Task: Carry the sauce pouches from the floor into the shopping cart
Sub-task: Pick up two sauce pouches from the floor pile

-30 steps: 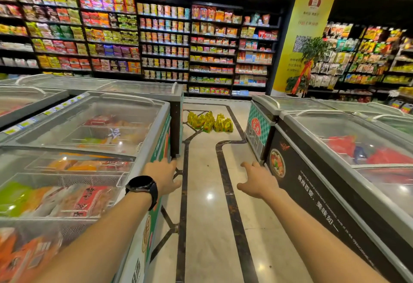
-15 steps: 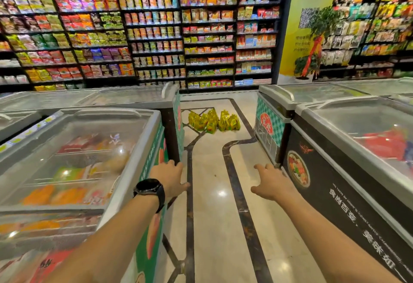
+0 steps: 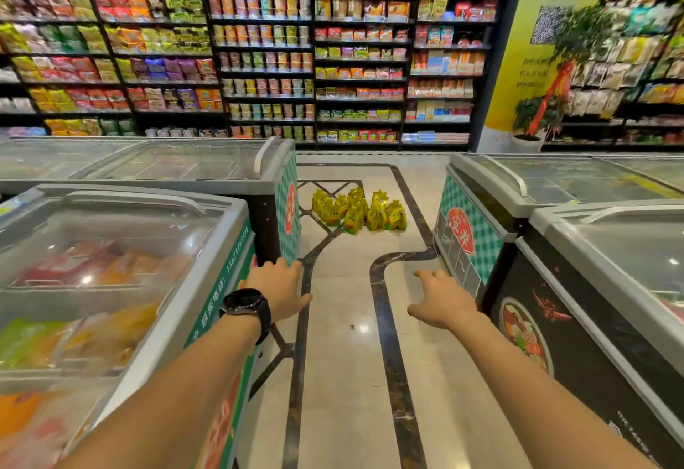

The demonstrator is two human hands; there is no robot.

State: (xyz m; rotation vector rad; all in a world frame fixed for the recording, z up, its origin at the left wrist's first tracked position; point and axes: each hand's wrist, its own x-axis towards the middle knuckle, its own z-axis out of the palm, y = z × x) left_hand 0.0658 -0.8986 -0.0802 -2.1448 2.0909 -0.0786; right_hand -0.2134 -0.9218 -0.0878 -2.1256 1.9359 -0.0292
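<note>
At twelve o'clock on the pale polished stone floor (image 3: 344,376), between the rows of grey glass-topped chest freezers (image 3: 222,231), lies the heap of yellow-and-green plastic sauce pouches (image 3: 358,213), well ahead of me. My left hand (image 3: 279,289), with a black wristwatch (image 3: 246,307), reaches out at eleven o'clock, fingers loose and spread, holding nothing. My right hand (image 3: 440,298) at one o'clock is just as slack and empty.

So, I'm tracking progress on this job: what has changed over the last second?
The view has advanced along the aisle between the freezers, so the yellow sauce pouches on the floor look nearer. Nothing was grasped or released. The left hand and right hand stay stretched forward, open and empty, and the pouches remain heaped, untouched.
</note>
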